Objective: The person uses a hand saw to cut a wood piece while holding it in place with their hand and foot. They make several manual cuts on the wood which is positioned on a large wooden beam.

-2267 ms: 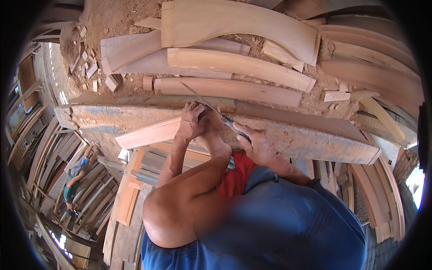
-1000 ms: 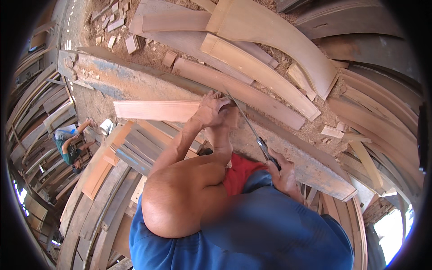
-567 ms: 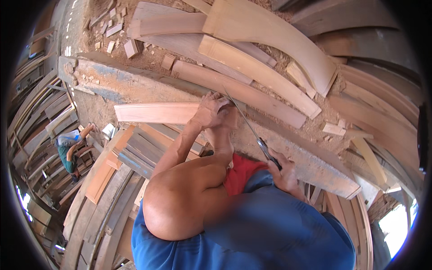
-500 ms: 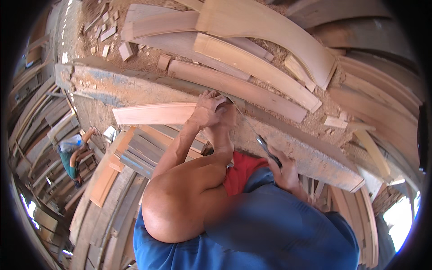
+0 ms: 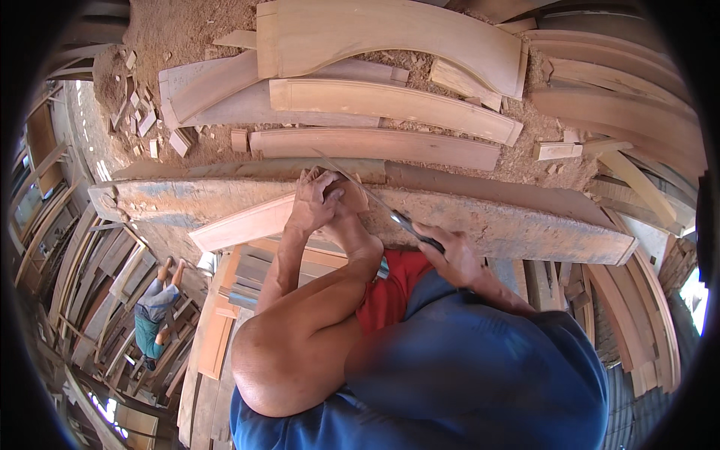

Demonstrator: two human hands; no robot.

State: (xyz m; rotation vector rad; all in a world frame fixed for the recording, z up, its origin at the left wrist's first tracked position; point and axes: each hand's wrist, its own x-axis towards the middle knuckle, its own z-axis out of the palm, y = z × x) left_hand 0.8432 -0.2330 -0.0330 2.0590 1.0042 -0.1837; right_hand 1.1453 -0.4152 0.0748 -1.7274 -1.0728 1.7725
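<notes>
Right hand (image 5: 454,257) clenching the bladed tool (image 5: 401,220), left hand (image 5: 316,199) curling fingers at the plank (image 5: 244,223), exact hold unclear, blade crossing the beam's (image 5: 510,225) far edge mid-frame, room opening right.

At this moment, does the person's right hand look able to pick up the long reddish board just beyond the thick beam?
Probably not while the right hand grips the saw. Otherwise, nothing seems to lie on the reddish board across the thick beam.

Loose boards (image 5: 375,34) on sawdust (image 5: 187,34)
Wood scraps (image 5: 148,123) lie at upper left; lower down, a person (image 5: 148,331) in green is among long planks (image 5: 105,261).
</notes>
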